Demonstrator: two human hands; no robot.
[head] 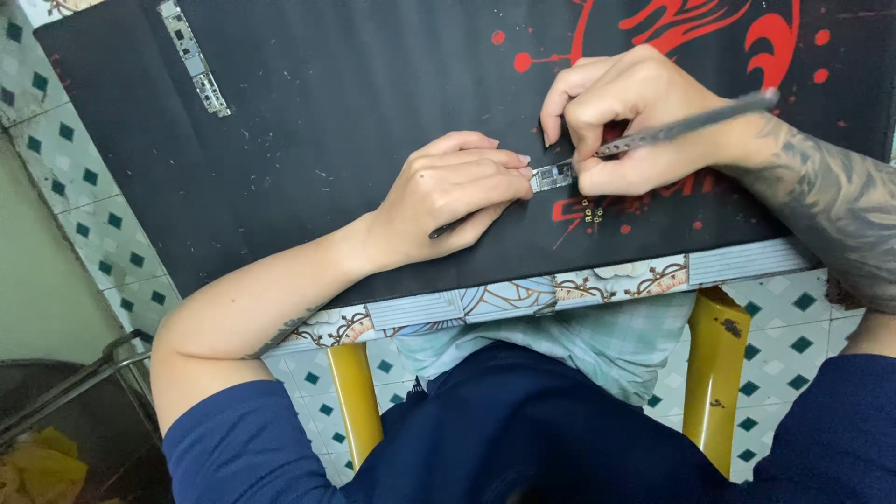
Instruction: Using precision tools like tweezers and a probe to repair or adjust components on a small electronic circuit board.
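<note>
My left hand (455,191) rests on the black mat (317,121) and pinches one end of a small silver circuit board (553,175) between its fingertips. A thin dark tool shows under its palm. My right hand (627,117) grips grey metal tweezers (695,121) like a pen, with the tip pressed on the other end of the small board. Tiny gold parts (590,215) lie on the mat just below the board.
A long narrow circuit board (194,58) lies at the mat's far left corner. The mat has red splash art (709,28) at the right. The table's patterned edge (523,294) and yellow legs (714,373) stand over a tiled floor. A dark bin (56,420) sits lower left.
</note>
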